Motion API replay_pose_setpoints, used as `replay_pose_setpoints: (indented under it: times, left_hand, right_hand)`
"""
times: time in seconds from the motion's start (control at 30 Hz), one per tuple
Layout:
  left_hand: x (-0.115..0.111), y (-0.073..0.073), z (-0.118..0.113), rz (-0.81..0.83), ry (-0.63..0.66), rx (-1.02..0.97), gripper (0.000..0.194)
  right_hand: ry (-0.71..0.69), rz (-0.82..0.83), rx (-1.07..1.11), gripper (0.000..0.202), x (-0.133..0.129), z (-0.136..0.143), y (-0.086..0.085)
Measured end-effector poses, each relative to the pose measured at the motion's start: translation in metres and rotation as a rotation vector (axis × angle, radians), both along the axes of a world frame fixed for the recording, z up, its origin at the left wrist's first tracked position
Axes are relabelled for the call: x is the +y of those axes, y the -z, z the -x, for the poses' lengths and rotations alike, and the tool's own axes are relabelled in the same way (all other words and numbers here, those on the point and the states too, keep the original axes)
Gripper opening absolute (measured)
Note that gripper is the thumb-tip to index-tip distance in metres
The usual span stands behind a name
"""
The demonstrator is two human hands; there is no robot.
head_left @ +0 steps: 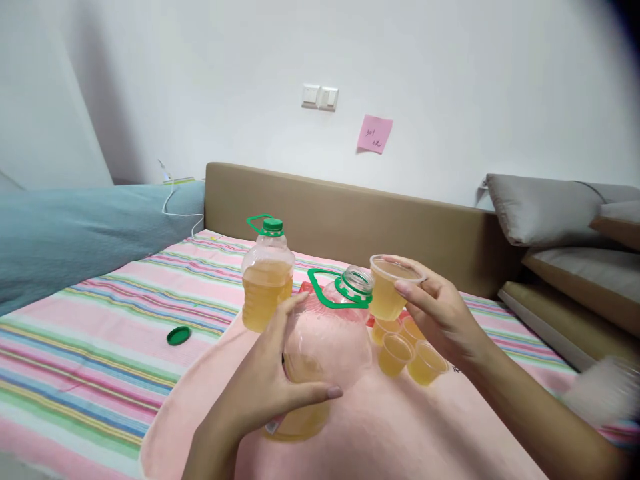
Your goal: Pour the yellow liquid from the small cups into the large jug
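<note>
My left hand is wrapped round the side of a clear plastic bottle with a green carrying ring at its neck. The bottle leans to the right, uncapped, with yellowish liquid low inside. My right hand grips a clear plastic cup of the same yellowish liquid by its rim, close beside the bottle's mouth. Below the cup, several filled cups stand together on a pink cloth. A second bottle, capped in green and partly filled, stands behind my left hand.
A loose green cap lies on the striped bedsheet at left. Behind is a brown headboard; grey cushions are piled at right. A blurred clear object sits at the lower right.
</note>
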State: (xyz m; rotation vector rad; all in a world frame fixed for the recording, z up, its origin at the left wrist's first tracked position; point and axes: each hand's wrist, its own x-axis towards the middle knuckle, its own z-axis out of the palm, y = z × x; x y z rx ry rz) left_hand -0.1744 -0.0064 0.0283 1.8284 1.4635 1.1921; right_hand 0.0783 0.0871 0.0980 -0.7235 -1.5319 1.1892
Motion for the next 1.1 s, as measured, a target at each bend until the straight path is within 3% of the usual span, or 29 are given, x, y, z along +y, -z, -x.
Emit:
replay_pose_setpoints:
  times: [0.73, 1.1]
  left_hand:
    - [0.003, -0.002, -0.005, 0.005, 0.002, 0.033, 0.11]
    - [0.001, -0.005, -0.003, 0.005, -0.028, 0.056, 0.108]
  right_hand:
    - [-0.031, -0.147, -0.091, 0.046, 0.004, -0.013, -0.006]
    - [-0.024, -0.194, -0.221, 0.047, 0.0, -0.008, -0.025]
